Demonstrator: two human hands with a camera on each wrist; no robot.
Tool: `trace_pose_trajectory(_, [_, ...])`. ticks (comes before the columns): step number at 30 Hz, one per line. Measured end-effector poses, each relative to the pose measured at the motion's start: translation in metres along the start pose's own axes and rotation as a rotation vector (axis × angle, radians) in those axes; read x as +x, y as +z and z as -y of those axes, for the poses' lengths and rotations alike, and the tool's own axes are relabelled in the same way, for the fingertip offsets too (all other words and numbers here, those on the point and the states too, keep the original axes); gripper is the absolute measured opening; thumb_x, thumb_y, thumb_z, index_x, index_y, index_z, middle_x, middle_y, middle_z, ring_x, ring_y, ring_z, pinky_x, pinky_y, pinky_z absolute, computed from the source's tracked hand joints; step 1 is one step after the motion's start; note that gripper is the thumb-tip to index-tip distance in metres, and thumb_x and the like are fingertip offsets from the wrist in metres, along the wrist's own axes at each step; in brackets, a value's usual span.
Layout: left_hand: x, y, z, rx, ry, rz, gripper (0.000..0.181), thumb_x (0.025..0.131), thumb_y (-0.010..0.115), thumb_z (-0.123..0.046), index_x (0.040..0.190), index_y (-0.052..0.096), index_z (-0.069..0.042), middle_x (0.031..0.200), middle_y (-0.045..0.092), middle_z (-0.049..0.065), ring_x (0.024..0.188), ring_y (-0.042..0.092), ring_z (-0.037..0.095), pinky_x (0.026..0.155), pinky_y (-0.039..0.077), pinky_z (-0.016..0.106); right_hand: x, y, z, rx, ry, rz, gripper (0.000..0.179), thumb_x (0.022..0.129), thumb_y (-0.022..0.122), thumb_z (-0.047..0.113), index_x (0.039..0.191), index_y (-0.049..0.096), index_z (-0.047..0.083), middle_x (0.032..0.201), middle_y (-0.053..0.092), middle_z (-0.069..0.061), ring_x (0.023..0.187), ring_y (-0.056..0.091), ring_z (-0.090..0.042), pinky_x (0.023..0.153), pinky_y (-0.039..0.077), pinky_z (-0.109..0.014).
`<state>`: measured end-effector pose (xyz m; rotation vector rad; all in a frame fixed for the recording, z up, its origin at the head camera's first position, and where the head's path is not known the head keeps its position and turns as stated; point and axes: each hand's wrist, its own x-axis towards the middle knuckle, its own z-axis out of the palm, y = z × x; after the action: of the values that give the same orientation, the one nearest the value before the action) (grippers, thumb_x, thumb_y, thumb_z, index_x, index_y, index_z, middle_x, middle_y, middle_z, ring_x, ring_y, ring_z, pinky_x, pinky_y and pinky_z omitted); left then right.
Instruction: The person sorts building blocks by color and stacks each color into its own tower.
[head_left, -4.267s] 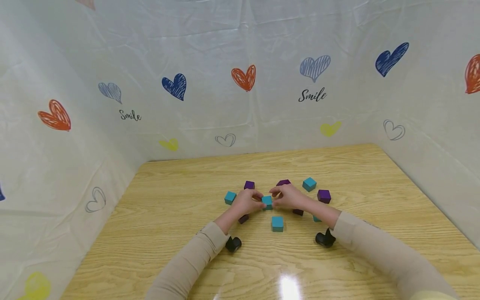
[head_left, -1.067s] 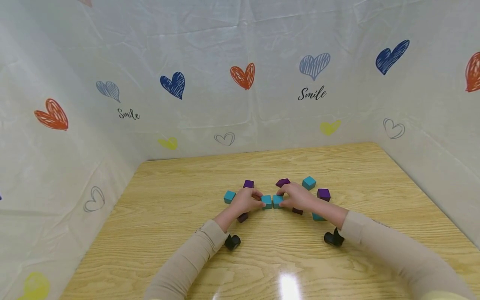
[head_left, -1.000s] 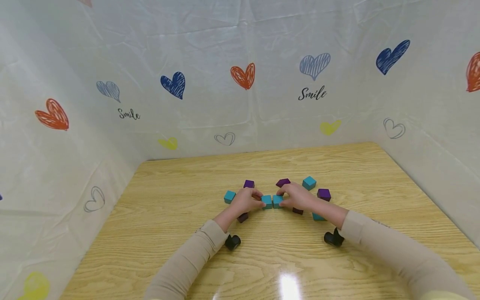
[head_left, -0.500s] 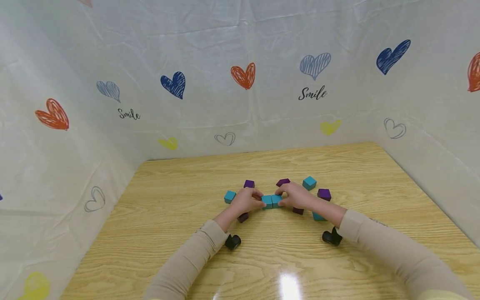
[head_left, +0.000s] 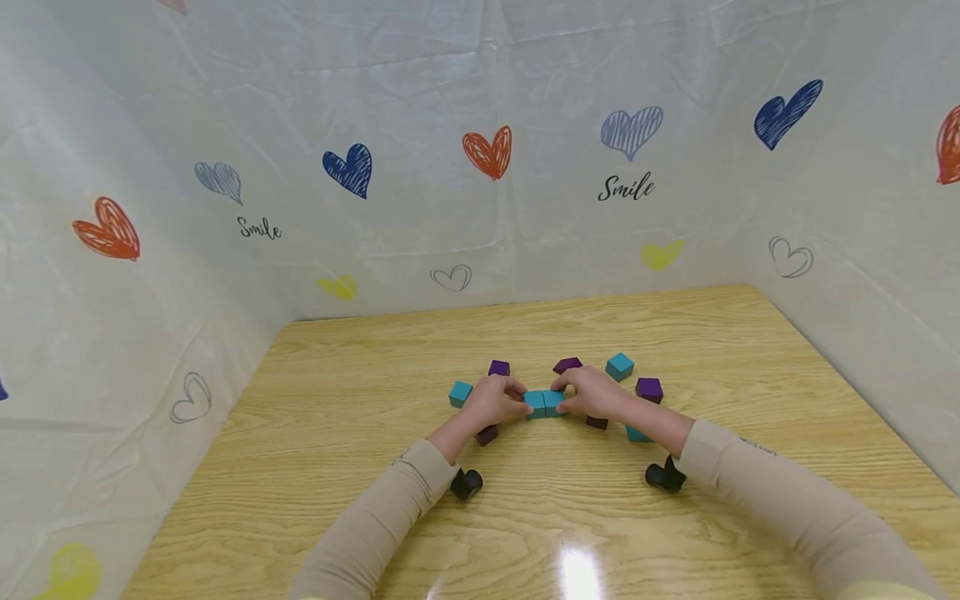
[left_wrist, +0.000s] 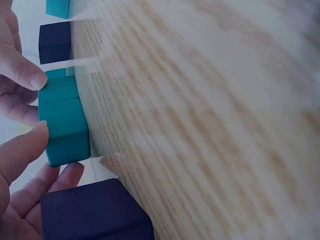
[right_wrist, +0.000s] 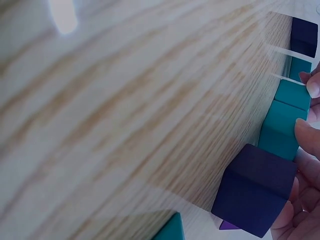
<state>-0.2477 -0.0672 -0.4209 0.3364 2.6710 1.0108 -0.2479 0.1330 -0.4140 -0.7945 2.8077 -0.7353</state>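
Observation:
Two teal blocks lie face to face on the wooden table in the head view. My left hand (head_left: 492, 401) pinches the left teal block (head_left: 535, 404) between thumb and fingers. The right teal block (head_left: 553, 403) is pinched the same way by my right hand (head_left: 590, 392). In the left wrist view the left block (left_wrist: 67, 132) shows a thin seam against its neighbour. A dark purple block (left_wrist: 95, 210) stands close to the left hand. Another dark purple block (right_wrist: 255, 190) stands beside the right hand in the right wrist view.
Around the hands lie more blocks: a purple one (head_left: 498, 368), a teal one (head_left: 461, 394), a teal one (head_left: 619, 367) and a purple one (head_left: 648, 389). Black wrist cameras hang under the left sleeve (head_left: 467, 485) and right sleeve (head_left: 664, 476). A heart-printed sheet (head_left: 405, 250) surrounds the table (head_left: 360, 358).
Over four seconds, my right hand took hold of the teal block from the front and brought it beside the left one. The small gap between them then closed as it slid left.

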Motion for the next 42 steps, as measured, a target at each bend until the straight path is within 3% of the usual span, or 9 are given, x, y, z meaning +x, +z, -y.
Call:
trace_pose_trajectory(21, [0.001,0.000,0.001,-0.005,-0.011,0.001,0.032,0.078,0.073,-0.026,0.107,0.067,-0.012,0.094,0.066,0.000,0.088,0.059,0.016,0.077,0.048,0.032,0.001,0.000,0.001,0.010,0.019,0.008,0.034,0.078,0.072,0.013,0.109,0.065,0.000,0.107,0.064,-0.014,0.091,0.059,-0.023,0.074,0.048,-0.034])
trace_pose_trajectory(29, [0.000,0.000,0.001,0.005,0.003,0.002,0.032,0.079,0.073,-0.026,0.107,0.067,-0.012,0.096,0.067,0.001,0.090,0.059,0.017,0.079,0.048,0.033,0.002,-0.003,-0.002,0.050,-0.025,0.009,0.044,0.079,0.072,0.016,0.116,0.059,-0.004,0.109,0.062,-0.017,0.096,0.058,-0.028,0.077,0.048,-0.036])
trace_pose_trajectory(33, [0.000,-0.001,0.000,0.010,0.006,-0.001,0.033,0.079,0.073,-0.026,0.108,0.067,-0.012,0.096,0.067,0.000,0.090,0.060,0.017,0.079,0.048,0.033,0.001,-0.013,-0.004,0.084,-0.058,-0.032,0.047,0.079,0.072,0.016,0.117,0.057,-0.008,0.106,0.062,-0.019,0.089,0.058,-0.026,0.074,0.048,-0.034])
trace_pose_trajectory(37, [0.000,0.000,0.001,0.014,-0.001,-0.004,0.033,0.078,0.073,-0.027,0.108,0.067,-0.013,0.095,0.067,-0.001,0.090,0.059,0.016,0.079,0.047,0.033,-0.002,-0.028,-0.007,0.080,-0.036,-0.084,0.047,0.080,0.070,0.014,0.118,0.055,-0.008,0.109,0.061,-0.021,0.081,0.054,-0.026,0.068,0.045,-0.034])
trace_pose_trajectory(42, [0.000,0.000,0.001,0.005,-0.003,-0.001,0.033,0.078,0.073,-0.027,0.108,0.067,-0.013,0.096,0.066,-0.001,0.089,0.059,0.016,0.078,0.047,0.033,-0.008,-0.049,-0.019,0.079,0.018,-0.135,0.044,0.083,0.066,0.013,0.121,0.054,-0.006,0.116,0.057,-0.023,0.097,0.053,-0.037,0.078,0.046,-0.042])
